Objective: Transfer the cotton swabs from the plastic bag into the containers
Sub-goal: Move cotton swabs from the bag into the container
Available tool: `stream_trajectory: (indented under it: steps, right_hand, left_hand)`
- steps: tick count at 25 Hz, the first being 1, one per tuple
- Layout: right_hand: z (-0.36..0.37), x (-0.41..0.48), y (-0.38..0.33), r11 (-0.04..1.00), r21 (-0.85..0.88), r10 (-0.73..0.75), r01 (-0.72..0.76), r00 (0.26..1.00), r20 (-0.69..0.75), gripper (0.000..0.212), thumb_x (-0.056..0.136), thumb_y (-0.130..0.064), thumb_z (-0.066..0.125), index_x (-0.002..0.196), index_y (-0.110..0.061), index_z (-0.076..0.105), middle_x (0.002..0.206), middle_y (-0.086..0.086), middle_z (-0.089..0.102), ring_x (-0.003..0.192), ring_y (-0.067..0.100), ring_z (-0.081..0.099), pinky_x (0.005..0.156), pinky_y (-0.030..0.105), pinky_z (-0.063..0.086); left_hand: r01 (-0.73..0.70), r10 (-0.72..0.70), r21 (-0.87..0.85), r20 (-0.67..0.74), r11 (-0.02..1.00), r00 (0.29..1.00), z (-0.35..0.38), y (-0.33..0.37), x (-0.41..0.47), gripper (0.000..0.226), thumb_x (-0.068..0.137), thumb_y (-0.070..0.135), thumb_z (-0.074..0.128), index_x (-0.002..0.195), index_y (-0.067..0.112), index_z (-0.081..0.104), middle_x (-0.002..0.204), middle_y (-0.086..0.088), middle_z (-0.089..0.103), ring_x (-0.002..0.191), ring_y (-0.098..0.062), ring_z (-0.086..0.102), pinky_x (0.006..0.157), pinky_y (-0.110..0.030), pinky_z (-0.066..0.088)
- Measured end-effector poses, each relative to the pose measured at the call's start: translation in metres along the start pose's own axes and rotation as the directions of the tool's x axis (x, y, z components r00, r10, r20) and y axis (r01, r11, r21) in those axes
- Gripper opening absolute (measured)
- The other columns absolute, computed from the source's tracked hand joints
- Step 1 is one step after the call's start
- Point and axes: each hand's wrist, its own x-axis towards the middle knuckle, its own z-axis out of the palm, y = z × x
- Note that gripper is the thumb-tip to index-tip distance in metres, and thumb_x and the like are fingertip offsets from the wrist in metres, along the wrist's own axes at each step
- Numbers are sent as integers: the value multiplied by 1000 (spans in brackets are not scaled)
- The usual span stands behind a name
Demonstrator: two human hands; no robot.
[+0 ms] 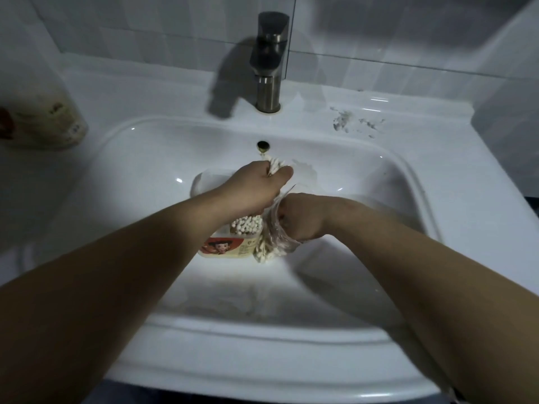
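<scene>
My left hand (256,185) is closed around a bunch of cotton swabs (274,167), their white tips sticking out above the fingers. It hovers over the sink basin. Below it stands a round container (230,243) with a cartoon label, packed with upright swabs (246,225). Beside it on the right, my right hand (297,218) grips the clear plastic bag (271,243), which hangs down with more swabs bunched in its bottom. Behind my left hand lies something white and pale (201,182), partly hidden; I cannot tell what it is.
All of this sits inside a white sink (140,158) with an overflow hole (263,145) at the back. A dark metal faucet (269,59) rises behind it. A beige bottle (43,121) stands on the left counter. Grey smudges (350,122) mark the right counter.
</scene>
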Motion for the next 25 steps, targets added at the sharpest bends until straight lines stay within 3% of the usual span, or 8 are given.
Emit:
stream_trajectory:
  steps: [2, 4, 6, 12, 17, 21, 23, 25]
  right_hand:
    - [-3, -3, -5, 998, -69, -6, 7, 1000, 13, 40, 93, -19, 66, 61, -22, 43, 72, -10, 44, 87, 19, 50, 84, 31, 43]
    - [-5, -4, -8, 996, -91, -10, 10, 1000, 7, 38, 94, -20, 66, 61, -22, 46, 72, -6, 48, 82, 19, 51, 84, 33, 48]
    - [-5, -5, -8, 998, -55, 17, -17, 1000, -6, 35, 91, -18, 66, 61, -22, 49, 70, -5, 51, 72, 17, 51, 73, 30, 47]
    - [-10, -11, 2, 996, 10, 84, -83, 986, -142, 16, 82, -11, 60, 66, -9, 63, 65, 1, 58, 67, 19, 55, 53, 23, 36]
    - [-23, -21, 7, 976, 173, 169, -130, 957, -235, 23, 86, -14, 62, 64, -23, 62, 64, -7, 66, 66, 10, 67, 62, 23, 50]
    - [-27, -26, 12, 967, 200, 211, -157, 936, -281, 34, 88, -18, 63, 54, -25, 61, 46, -14, 61, 49, 2, 61, 54, 18, 43]
    - [-30, -29, 14, 959, 251, 200, -133, 943, -265, 27, 88, -14, 66, 67, -29, 72, 49, -19, 63, 48, 0, 65, 62, 19, 53]
    - [-32, -32, 17, 952, 284, 197, -119, 943, -266, 21, 88, -9, 67, 88, -24, 81, 60, -17, 69, 53, 0, 69, 70, 21, 59]
  left_hand:
    - [-4, 4, 14, -3, 1000, 1000, 0, 0, 0, 32, 101, 42, 48, 79, 19, 47, 60, 0, 41, 52, -17, 39, 51, -26, 33]
    - [1, -1, 20, 0, 1000, 1000, 0, 0, 0, 34, 101, 43, 48, 75, 20, 46, 55, 6, 43, 49, -14, 41, 51, -27, 35]
    - [0, 0, 14, 4, 1000, 1000, -1, -1, 1, 38, 101, 43, 49, 70, 22, 43, 53, 8, 43, 49, -14, 42, 51, -28, 34]
    - [-25, 27, 97, -25, 995, 999, 1, 3, -3, 45, 102, 42, 49, 64, 18, 46, 54, 3, 50, 48, -15, 46, 59, -31, 37]
    - [-50, 67, 226, -64, 973, 996, 1, 10, -7, 49, 105, 44, 45, 74, 14, 68, 53, 5, 62, 42, -1, 53, 57, -26, 39]
    - [-61, 78, 251, -59, 966, 995, -1, 10, -7, 44, 105, 45, 44, 78, 19, 67, 63, 10, 70, 55, -1, 61, 60, -27, 47]
    - [-54, 70, 303, -40, 951, 997, -2, 8, -7, 41, 104, 49, 45, 83, 19, 65, 81, 9, 77, 70, -9, 67, 72, -33, 54]
    - [-31, 48, 327, -44, 944, 998, -3, 8, -8, 39, 103, 50, 46, 84, 20, 62, 88, 7, 78, 74, -9, 67, 68, -29, 50]
